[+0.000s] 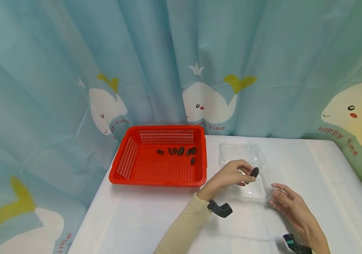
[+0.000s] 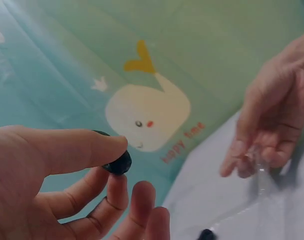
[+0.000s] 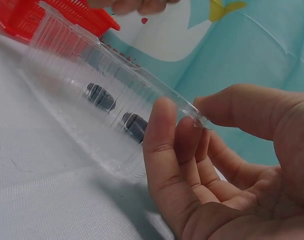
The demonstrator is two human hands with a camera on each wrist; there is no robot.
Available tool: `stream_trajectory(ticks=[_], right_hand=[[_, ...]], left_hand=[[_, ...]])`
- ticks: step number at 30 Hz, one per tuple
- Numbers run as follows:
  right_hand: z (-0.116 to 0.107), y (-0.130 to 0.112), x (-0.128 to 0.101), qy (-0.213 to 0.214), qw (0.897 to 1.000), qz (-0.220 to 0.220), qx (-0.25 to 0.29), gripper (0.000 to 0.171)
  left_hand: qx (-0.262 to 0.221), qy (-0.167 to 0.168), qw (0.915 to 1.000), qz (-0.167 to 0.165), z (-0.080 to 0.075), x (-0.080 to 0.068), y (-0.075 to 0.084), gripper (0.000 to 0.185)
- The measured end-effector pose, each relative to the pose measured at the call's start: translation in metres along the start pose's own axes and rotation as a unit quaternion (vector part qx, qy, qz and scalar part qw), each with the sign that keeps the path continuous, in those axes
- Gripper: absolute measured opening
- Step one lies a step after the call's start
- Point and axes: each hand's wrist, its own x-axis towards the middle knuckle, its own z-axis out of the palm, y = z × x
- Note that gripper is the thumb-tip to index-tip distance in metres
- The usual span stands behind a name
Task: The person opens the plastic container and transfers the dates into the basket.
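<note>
Black and glossy, the small oval piece point(image 1: 255, 172) sits pinched between my left hand's point(image 1: 231, 175) thumb and forefinger, held just above the open clear plastic clamshell box point(image 1: 247, 190), while my right hand point(image 1: 290, 206) nips the box's near corner between thumb and fingertips, I judge to keep so light a thing from sliding on the white table point(image 1: 155, 218). Two dark pieces point(image 3: 117, 112) already lie inside, blurred by the ribbed wall; more like them point(image 1: 179, 151) rest in the red basket point(image 1: 158, 178) beside the box, too small to tell what they are.
</note>
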Motion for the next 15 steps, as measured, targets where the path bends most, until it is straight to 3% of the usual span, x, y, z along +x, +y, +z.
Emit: stream_trajectory(ticks=[9, 15], right_hand=[[0.001, 0.0, 0.0, 0.011, 1.0, 0.011, -0.008, 0.028], [0.001, 0.0, -0.001, 0.009, 1.0, 0.015, -0.011, 0.026]], left_hand=[[-0.016, -0.015, 0.9997, 0.008, -0.033, -0.028, 0.022, 0.017], [-0.005, 0.008, 0.9999, -0.006, -0.057, -0.04, 0.03, 0.021]])
